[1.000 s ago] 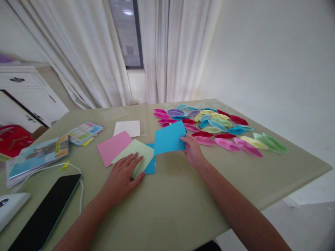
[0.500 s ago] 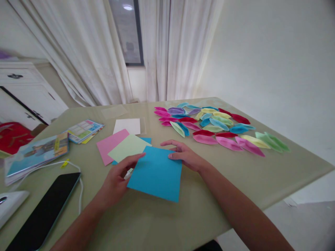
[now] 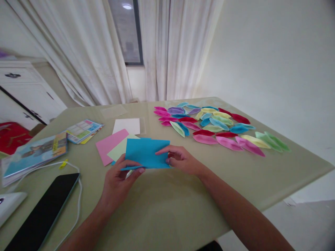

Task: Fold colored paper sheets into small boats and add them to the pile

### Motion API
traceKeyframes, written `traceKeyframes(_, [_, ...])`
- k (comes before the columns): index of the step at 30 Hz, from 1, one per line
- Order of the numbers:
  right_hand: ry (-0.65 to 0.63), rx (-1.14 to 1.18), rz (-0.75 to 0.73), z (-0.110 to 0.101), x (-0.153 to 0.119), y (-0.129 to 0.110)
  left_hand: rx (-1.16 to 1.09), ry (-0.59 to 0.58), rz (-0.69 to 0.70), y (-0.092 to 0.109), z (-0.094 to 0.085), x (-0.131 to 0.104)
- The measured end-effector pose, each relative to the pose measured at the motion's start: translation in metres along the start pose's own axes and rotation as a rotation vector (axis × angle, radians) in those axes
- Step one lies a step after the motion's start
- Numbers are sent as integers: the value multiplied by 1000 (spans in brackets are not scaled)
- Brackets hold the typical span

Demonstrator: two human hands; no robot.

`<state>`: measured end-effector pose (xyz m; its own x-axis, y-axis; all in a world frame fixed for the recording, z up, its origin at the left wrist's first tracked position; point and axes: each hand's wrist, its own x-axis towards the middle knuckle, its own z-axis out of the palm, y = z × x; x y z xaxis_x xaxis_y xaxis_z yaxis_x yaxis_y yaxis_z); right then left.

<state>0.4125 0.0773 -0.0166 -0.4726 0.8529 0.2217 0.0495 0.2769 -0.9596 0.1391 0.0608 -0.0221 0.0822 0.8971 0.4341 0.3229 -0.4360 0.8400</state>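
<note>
A blue sheet of paper (image 3: 146, 152) is held between my two hands above the table, its near edge bent up in a narrow strip. My left hand (image 3: 120, 177) pinches that strip at the near left, thumb and fingers closed on it. At the paper's right side my right hand (image 3: 183, 159) grips the edge, with its index finger stretched across the upper face. Behind the blue sheet lie a pale green sheet (image 3: 117, 150) and a pink sheet (image 3: 104, 148), partly overlapped. A white sheet (image 3: 126, 126) sits farther back.
Several folded paper boats or petals in many colours, such as a pink folded piece (image 3: 229, 143), cover the table's right. At left lie a black phone (image 3: 43, 209), a white cable (image 3: 80, 195), a booklet (image 3: 34, 153) and printed cards (image 3: 85, 129). The table edge (image 3: 295, 193) slopes at right.
The blue sheet has moved up and left and now looks much shorter from front to back, its near edge bent up. My left thumb has come onto that edge.
</note>
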Motion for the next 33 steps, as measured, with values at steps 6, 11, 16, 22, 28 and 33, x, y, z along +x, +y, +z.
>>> traceKeyframes(6, [-38,62,-34,6,2,-4,21,149,-168,6,-1,-3])
traceKeyframes(11, [144,19,9,17,5,3,-39,149,-263,18,6,-9])
traceKeyframes(16, [363,48,19,23,5,5,-287,71,-380,17,9,-6])
traceKeyframes(22, [612,31,-16,28,8,1,-217,-41,-353,4,5,-4])
traceKeyframes(28, [598,251,42,28,10,-7,-72,45,-322,17,6,-11])
traceKeyframes(33, [567,197,52,27,8,-8,42,78,-286,21,7,-13])
